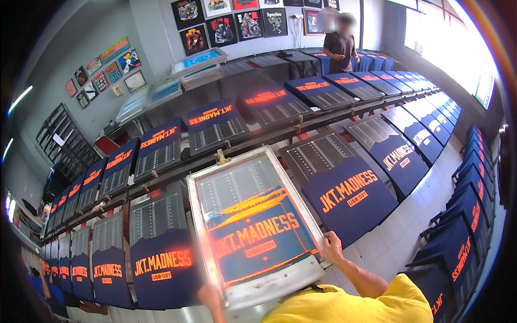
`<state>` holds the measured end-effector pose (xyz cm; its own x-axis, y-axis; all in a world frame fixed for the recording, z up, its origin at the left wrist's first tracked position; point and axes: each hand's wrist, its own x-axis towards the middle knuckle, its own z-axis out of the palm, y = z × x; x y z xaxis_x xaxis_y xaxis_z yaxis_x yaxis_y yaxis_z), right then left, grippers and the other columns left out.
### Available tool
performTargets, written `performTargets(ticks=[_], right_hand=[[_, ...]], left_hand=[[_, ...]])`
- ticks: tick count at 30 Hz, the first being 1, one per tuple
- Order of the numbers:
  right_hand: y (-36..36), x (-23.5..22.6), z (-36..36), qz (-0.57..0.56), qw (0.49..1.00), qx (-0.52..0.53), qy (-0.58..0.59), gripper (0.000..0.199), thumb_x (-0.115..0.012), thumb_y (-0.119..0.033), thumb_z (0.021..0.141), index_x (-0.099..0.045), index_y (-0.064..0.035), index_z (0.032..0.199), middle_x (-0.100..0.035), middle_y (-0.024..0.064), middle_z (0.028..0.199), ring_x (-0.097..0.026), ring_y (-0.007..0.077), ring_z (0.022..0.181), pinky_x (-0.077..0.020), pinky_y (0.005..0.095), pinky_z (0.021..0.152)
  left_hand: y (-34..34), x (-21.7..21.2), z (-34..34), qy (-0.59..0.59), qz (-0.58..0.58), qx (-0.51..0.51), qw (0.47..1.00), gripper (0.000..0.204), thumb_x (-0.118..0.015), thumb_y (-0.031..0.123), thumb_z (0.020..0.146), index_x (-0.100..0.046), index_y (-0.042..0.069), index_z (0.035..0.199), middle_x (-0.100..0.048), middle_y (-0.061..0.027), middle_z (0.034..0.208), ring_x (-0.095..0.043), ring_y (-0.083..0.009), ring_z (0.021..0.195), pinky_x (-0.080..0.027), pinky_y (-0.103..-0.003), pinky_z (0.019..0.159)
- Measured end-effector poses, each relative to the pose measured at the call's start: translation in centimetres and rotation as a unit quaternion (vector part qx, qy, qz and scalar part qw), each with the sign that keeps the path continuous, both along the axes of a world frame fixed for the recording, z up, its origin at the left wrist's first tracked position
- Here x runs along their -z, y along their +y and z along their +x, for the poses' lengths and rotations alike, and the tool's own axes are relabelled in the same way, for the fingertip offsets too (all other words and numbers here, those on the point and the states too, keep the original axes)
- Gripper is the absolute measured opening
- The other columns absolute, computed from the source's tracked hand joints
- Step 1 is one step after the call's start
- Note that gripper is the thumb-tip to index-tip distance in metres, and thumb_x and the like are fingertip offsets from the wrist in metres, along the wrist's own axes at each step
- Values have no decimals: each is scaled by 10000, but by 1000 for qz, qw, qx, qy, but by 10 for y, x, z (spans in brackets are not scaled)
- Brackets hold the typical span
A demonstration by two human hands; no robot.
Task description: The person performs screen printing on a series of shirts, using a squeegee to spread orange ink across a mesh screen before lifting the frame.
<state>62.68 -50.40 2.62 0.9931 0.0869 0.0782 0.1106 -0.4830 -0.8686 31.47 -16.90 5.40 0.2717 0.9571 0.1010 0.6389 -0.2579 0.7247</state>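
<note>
A silver-edged screen printing frame (285, 285) slants in front of me over a print board, its mesh see-through with orange ink smeared across the lower half. Orange lettering and navy cloth show through the mesh. My right hand (333, 246) has its fingers closed round the frame's right side near the lower corner. At the lower left corner, my left hand (211, 295) is blurred, closed against the frame's edge. Navy shirts with orange print lie on boards to both sides, one shirt (161, 269) on the left and another shirt (350, 199) on the right.
A long rail (280, 133) separates two rows of boards bearing shirts. More shirts on boards (463, 237) line the right side above a tiled floor (377, 247). Stacked screens (202, 75) sit at the back. Another person (340, 48) stands beyond the far row.
</note>
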Motion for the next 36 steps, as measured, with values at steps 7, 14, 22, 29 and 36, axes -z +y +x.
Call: performTargets(ticks=[7,14,22,29,36], right_hand=[[-3,6,3,-18,1000,1,25,130,-567,-83,852,-598,-15,959,-613,113,745,-587,205,685,-475,341,657],[1,-6,1,-17,997,4,71,132,-578,-95,860,-599,-15,962,-651,136,788,-633,221,717,-501,347,687],[0,-5,0,-6,999,4,45,120,-570,-87,868,-598,-14,957,-644,121,746,-620,187,678,-494,337,652],[-1,-9,0,-27,999,-1,42,125,-564,-90,871,-591,-6,960,-634,114,737,-591,180,644,-479,332,626],[0,-12,1,-26,998,-8,59,134,-553,-79,868,-585,-2,973,-633,108,742,-589,164,652,-478,331,624]], left_hand=[[4,11,-4,7,12,21,1000,389,-586,256,903,-620,-107,766,-616,-207,634,-583,-282,549,-439,-414,583],[8,17,-9,43,13,22,999,387,-579,257,908,-639,-111,802,-643,-216,677,-613,-309,590,-459,-412,611],[-6,-15,5,-7,-30,1,1000,387,-583,259,909,-642,-111,811,-648,-228,699,-625,-331,613,-464,-418,622],[-2,-3,2,-14,-28,-2,1000,382,-582,251,908,-629,-109,787,-632,-219,663,-597,-320,570,-446,-421,596],[-3,-9,4,-4,-24,0,1000,389,-584,254,907,-623,-106,766,-620,-222,652,-582,-326,561,-436,-425,587]])
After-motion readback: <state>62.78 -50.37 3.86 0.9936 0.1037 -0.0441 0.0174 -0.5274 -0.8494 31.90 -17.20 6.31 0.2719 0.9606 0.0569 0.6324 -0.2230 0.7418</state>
